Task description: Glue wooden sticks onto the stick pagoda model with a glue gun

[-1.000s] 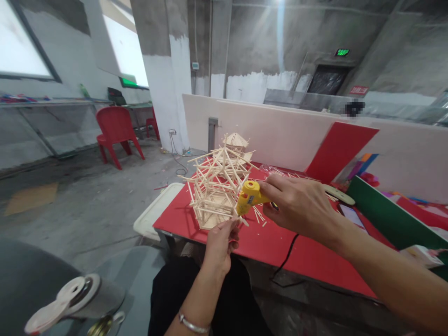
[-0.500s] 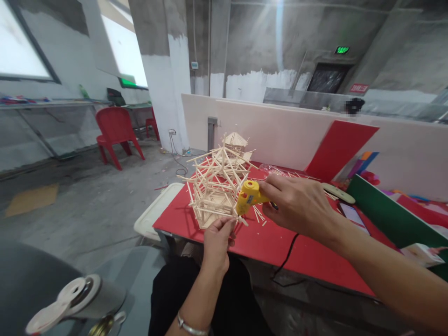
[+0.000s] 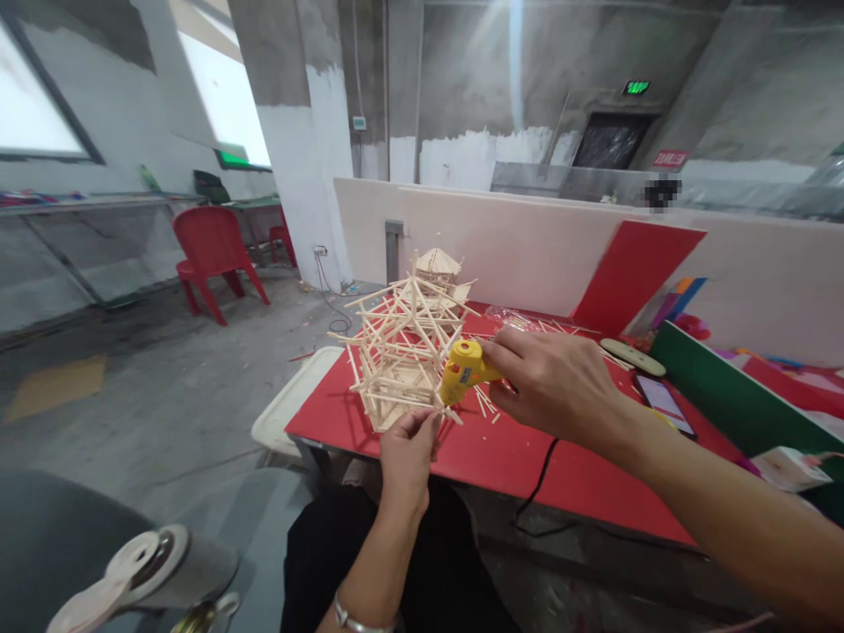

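Note:
A lattice model of pale wooden sticks (image 3: 409, 325) stands at the left end of the red table. My left hand (image 3: 407, 448) is at its lower front right corner, thumb and forefinger pinched on what looks like a short wooden stick (image 3: 454, 416); the fingers cover most of it. My right hand (image 3: 547, 378) grips a yellow hot glue gun (image 3: 463, 369), its nozzle tilted down close to my left fingertips. Whether the nozzle touches the wood I cannot tell. Behind the lattice rises a second stick model with a pointed roof (image 3: 439, 264).
Loose sticks (image 3: 486, 403) lie right of the model. A phone (image 3: 663, 404), an oval beige object (image 3: 633, 358) and a green board (image 3: 745, 404) are on the table's right. A black cord (image 3: 544, 475) hangs over the front edge. A lidded cup (image 3: 181, 567) stands at lower left.
The whole view has shifted slightly. Both hands and the glue gun keep nearly the same place against the model, the nozzle perhaps a touch lower.

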`<state>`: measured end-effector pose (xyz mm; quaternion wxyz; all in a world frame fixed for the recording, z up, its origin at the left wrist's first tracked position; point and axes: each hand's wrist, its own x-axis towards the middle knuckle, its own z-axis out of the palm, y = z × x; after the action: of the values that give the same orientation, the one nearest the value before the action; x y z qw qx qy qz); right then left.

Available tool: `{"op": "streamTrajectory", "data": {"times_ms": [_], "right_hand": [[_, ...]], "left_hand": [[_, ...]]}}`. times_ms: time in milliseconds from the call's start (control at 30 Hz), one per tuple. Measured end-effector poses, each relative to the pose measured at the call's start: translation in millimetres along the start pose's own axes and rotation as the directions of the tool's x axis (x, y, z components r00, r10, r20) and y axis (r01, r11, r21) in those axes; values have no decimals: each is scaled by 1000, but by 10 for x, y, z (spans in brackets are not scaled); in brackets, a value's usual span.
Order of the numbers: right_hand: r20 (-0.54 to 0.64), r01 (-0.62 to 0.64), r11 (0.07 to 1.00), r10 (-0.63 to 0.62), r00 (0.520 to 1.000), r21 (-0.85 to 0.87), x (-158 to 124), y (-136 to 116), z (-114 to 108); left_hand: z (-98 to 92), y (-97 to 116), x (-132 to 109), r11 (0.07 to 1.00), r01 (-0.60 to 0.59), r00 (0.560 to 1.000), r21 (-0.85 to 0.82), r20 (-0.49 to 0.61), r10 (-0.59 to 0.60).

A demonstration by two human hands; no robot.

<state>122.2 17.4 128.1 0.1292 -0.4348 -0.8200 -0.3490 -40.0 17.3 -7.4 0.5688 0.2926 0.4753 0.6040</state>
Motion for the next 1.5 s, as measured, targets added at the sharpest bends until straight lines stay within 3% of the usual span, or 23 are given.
{"op": "streamTrajectory", "data": {"times_ms": [567,800,1000,1133,1200,1267,1400,1433,1500], "right_hand": [[-9,0,1000,0,1000,1,-6,4,4],[2,12,999,-12,1000,34,-9,-13,6],[20,-233,970,232,972,62,-96,23,37],[162,-450,874,425,891,182,-378,216,209],[269,-579,775,519,811,253,-644,342,385],[372,-708,646,606,703,286,-982,444,614],[646,-884,367,606,464,291,-1667,500,1121],[691,-901,315,581,431,297,-1800,488,1233],[737,-905,273,526,425,327,-1990,456,1411]], "left_hand": [[20,20,12,998,57,998,-39,32,-56],[-44,44,-25,990,104,993,-98,-48,-110],[-133,-21,-60,988,47,986,-145,-151,-69],[-155,-141,-136,990,23,984,-137,-172,-47],[-138,-250,-189,995,34,988,-91,-144,-47],[-98,-385,-237,998,65,994,-19,-92,-66],[45,-657,-271,982,79,997,174,12,-82],[90,-712,-260,973,55,997,225,34,-64],[182,-800,-211,948,-25,997,318,83,-1]]}}
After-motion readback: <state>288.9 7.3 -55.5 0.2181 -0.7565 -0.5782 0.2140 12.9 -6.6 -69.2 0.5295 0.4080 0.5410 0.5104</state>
